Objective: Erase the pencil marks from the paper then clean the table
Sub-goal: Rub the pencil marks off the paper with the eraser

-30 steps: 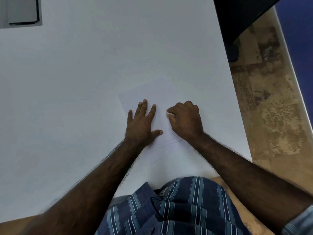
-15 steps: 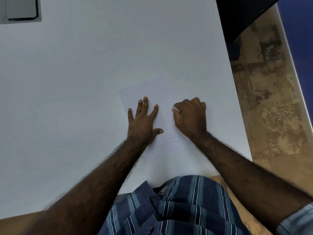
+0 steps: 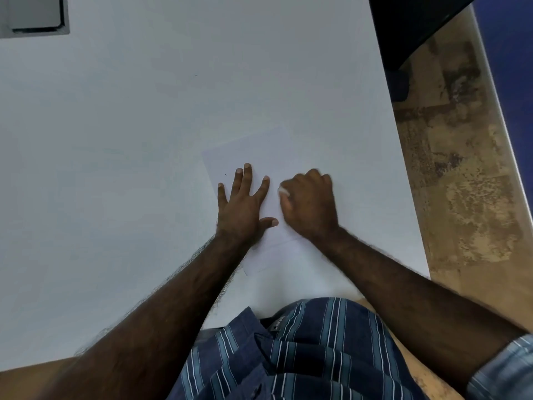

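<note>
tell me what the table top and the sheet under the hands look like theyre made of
Table top: a smooth, matte white surface with no grain, probably laminate or painted board; the look leaves it open.
Sheet: thin white paper, lying flat with faint straight edges barely off the table's colour.
Left hand presses it flat; right hand grips a small white piece, likely a rubber eraser.

I count one white paper sheet, one small white eraser, two bare hands, one white table.
</note>
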The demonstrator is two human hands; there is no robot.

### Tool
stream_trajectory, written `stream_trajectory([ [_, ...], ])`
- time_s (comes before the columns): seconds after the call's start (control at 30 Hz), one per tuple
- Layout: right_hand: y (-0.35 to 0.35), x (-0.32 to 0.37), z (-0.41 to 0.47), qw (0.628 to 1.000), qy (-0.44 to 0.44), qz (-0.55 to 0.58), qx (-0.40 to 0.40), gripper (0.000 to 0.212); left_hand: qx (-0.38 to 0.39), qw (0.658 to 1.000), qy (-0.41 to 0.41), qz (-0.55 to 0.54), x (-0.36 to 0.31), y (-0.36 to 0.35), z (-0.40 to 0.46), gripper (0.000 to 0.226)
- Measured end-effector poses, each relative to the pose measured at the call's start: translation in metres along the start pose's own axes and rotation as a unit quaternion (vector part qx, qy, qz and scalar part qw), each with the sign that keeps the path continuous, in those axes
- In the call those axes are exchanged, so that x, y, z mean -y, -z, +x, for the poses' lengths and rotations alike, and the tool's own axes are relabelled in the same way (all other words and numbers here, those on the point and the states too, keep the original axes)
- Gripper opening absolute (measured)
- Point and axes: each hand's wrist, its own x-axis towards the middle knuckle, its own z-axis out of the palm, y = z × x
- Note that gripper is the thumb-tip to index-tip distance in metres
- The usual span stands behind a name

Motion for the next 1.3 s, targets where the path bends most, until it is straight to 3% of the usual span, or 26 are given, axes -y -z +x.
stream_trajectory([
  [0.1, 0.000, 0.005, -0.012, 0.995, 0.093, -0.018, 0.037, 0.024, -0.005, 1.000, -0.003, -0.003, 0.001, 0.000, -0.001, 0.098],
  [0.23, 0.003, -0.020, 0.014, 0.998, -0.041, -0.042, -0.013, 0.017, 0.001, 1.000, -0.002, -0.003, -0.001, 0.003, -0.001, 0.100],
  [0.3, 0.005, -0.022, 0.019, 0.997, -0.066, -0.034, -0.018, 0.018, 0.002, 1.000, -0.001, -0.001, -0.002, 0.003, -0.001, 0.100],
  [0.43, 0.003, 0.002, -0.003, 0.995, 0.090, -0.004, 0.032, 0.023, -0.001, 1.000, 0.001, 0.006, 0.001, 0.000, 0.000, 0.098],
  [0.5, 0.003, 0.002, -0.007, 0.991, 0.128, -0.014, 0.044, 0.027, -0.003, 1.000, -0.001, 0.008, 0.002, -0.001, 0.000, 0.098],
  [0.7, 0.004, -0.025, 0.024, 0.998, -0.058, -0.031, -0.023, 0.020, 0.003, 1.000, 0.002, 0.004, -0.001, 0.001, -0.001, 0.099],
  [0.9, -0.004, 0.003, -0.015, 0.995, 0.092, -0.010, 0.026, 0.020, 0.000, 1.000, -0.001, 0.008, 0.001, 0.001, -0.001, 0.098],
  [1.1, 0.000, -0.025, 0.013, 0.996, -0.073, -0.019, -0.037, 0.016, 0.005, 1.000, 0.003, 0.006, -0.001, 0.004, -0.002, 0.099],
  [1.3, -0.006, -0.003, -0.019, 0.992, 0.119, -0.031, 0.011, 0.023, -0.001, 1.000, -0.004, 0.002, 0.001, 0.002, -0.002, 0.098],
])
